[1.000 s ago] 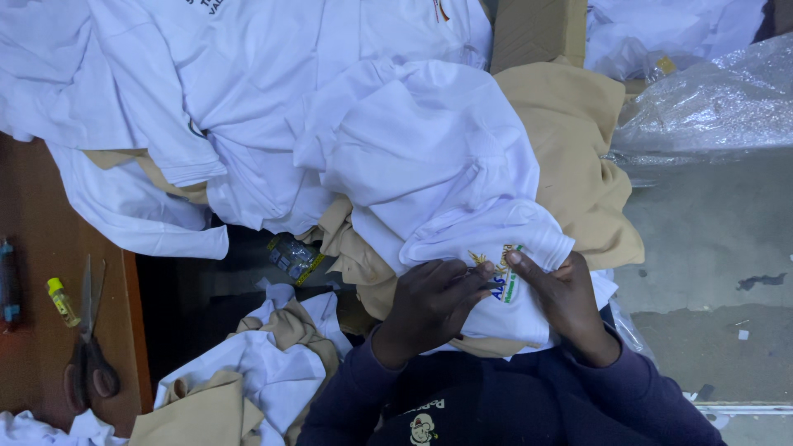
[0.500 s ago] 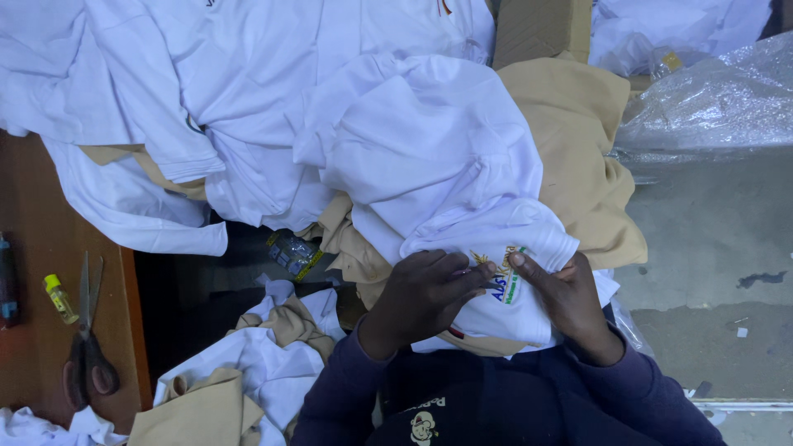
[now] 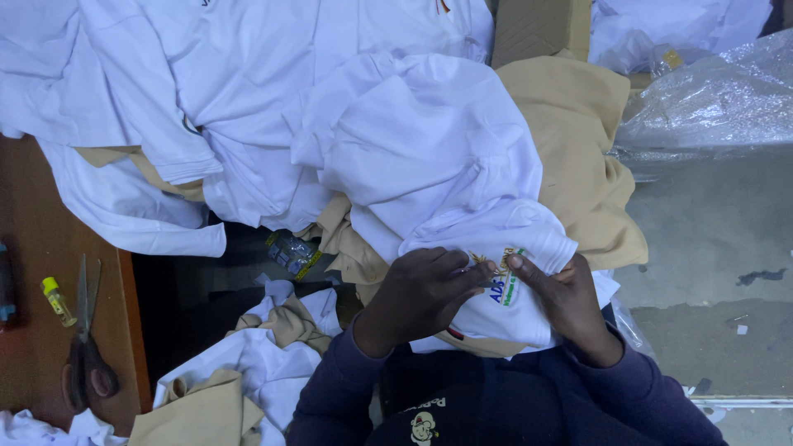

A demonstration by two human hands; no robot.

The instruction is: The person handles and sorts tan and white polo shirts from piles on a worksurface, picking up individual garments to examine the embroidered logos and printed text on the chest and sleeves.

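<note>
Your left hand is curled, its fingertips pinched on the white fabric just left of the coloured embroidered badge. Your right hand is wrapped around the bunched cloth from the right, thumb pressed at the badge's upper edge. Both hands grip the same white garment, which is gathered in your lap with the badge facing up between your fingertips. Whether anything small is pinched in your left fingers cannot be told.

Compared with a second ago, your hands hold nearly the same place on the garment. Your left fingers have crept a little closer to the badge, and the fold of cloth over your right hand has bunched slightly tighter. Nothing else about you has shifted.

The garment trails upward from your hands onto a heap of white shirts. Tan fabric lies under and to the right of it. A brown cardboard box sits above that, and clear crinkled plastic wrap lies at the upper right over the grey floor. Below your left sleeve, more white and tan pieces are piled. Well apart on the far left, scissors and a small yellow bottle rest on a wooden table.
</note>
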